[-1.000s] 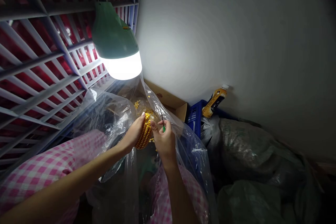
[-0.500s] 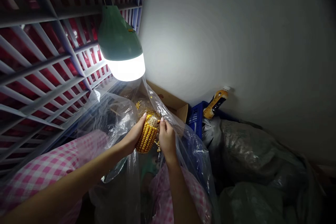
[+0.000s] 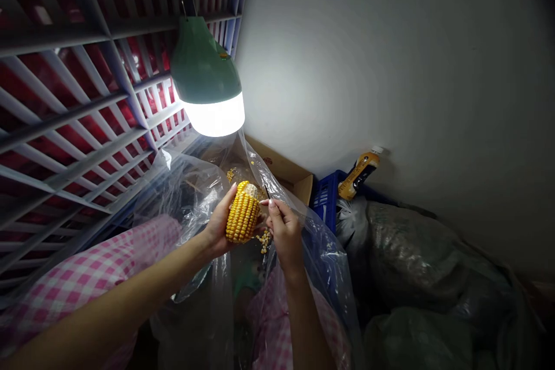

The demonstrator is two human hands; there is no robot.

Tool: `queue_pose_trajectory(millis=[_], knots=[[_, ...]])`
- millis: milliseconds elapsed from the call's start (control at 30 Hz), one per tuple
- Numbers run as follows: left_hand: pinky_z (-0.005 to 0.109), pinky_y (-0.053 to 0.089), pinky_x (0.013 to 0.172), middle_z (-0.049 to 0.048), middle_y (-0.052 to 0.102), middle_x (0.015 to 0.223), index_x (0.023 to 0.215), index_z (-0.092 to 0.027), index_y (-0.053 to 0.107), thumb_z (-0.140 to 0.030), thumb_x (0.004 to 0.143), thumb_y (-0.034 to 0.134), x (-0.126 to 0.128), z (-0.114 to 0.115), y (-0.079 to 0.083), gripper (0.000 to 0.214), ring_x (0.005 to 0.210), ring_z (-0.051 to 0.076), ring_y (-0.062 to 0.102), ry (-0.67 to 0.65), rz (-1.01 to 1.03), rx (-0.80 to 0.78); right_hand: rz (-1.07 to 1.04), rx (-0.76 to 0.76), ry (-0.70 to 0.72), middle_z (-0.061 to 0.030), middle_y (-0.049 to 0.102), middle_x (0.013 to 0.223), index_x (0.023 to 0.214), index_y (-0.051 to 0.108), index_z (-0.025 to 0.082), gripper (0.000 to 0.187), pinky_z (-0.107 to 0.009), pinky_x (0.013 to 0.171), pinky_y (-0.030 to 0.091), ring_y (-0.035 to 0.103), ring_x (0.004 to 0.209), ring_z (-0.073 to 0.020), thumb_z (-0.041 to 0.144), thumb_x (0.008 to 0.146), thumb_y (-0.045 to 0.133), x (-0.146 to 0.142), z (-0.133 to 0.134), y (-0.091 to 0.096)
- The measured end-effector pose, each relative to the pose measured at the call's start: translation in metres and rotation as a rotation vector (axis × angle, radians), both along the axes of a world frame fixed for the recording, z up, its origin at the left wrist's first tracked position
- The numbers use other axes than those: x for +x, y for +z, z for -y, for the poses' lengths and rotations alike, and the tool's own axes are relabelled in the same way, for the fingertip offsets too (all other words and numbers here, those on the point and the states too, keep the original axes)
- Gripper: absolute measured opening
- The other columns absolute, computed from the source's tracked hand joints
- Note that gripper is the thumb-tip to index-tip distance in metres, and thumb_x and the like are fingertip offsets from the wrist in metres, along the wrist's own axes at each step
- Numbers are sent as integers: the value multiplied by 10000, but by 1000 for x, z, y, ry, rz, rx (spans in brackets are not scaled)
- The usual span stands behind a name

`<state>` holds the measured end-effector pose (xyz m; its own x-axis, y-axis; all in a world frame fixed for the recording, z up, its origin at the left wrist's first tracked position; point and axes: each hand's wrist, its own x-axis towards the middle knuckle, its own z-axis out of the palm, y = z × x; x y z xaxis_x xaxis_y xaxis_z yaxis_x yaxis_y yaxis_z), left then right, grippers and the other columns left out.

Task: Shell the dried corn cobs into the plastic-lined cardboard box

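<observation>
A thick yellow corn cob (image 3: 243, 218) is held in my left hand (image 3: 220, 225), its fingers wrapped round the side and back. The top of the cob is bare and whitish, while rows of kernels cover the rest. Just to its right, my right hand (image 3: 284, 231) pinches a thin dark pointed tool (image 3: 267, 191), tip upward; its exact kind is too small to tell. Beneath both hands spreads a clear plastic bag (image 3: 195, 185). Loose kernels (image 3: 263, 240) lie in it below the cob, with more behind it.
A lit green lamp (image 3: 208, 69) hangs above the hands, beside a slatted plastic crate (image 3: 78, 101) on the left. Behind the bag stands a cardboard box (image 3: 299, 182). To the right are a blue basket (image 3: 326, 199), an orange-labelled bottle (image 3: 359, 175) and dark stuffed sacks (image 3: 420, 248).
My right hand has drawn away from the cob, rightward and slightly down, with the thin tool. The cob has turned, showing more kernel rows and less of its bare top.
</observation>
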<state>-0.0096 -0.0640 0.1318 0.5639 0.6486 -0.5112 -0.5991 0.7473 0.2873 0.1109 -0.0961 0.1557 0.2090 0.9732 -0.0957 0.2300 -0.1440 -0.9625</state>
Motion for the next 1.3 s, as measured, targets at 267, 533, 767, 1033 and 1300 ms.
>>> queue_pose_trajectory(millis=[267,533,767,1033,1300], knots=[[272,482,564,30,652,701,913,-162,584,-554,760,461,2,-5,-6,439,594,159,605,26,-449,287,215,-17,65,30,446,547,688,560,153,310,-187,472,290,400,512,-79,391,825,419,8,7,15],[244,386,498,7,600,614,795,-154,579,-610,742,427,1,-10,2,483,531,144,513,8,-687,509,302,-5,189,30,491,580,622,530,158,302,-197,560,328,456,573,-89,325,835,394,18,10,16],[244,362,531,5,558,623,725,-162,566,-597,756,408,0,-12,2,465,586,159,477,24,-864,693,312,-16,202,27,500,575,611,532,159,307,-201,577,334,463,582,-95,333,830,405,20,10,19],[250,319,550,-6,517,621,689,-184,533,-551,809,335,-2,-10,-4,434,607,161,448,-15,-1036,801,192,-194,222,54,349,431,582,508,158,385,-192,420,227,321,411,-65,438,821,394,23,10,12],[250,280,550,-19,487,599,640,-208,430,-520,847,271,-4,-7,-1,407,589,150,462,-152,-1312,1027,96,-339,270,75,291,364,543,472,159,414,-180,407,216,266,363,-51,453,821,382,31,11,11]])
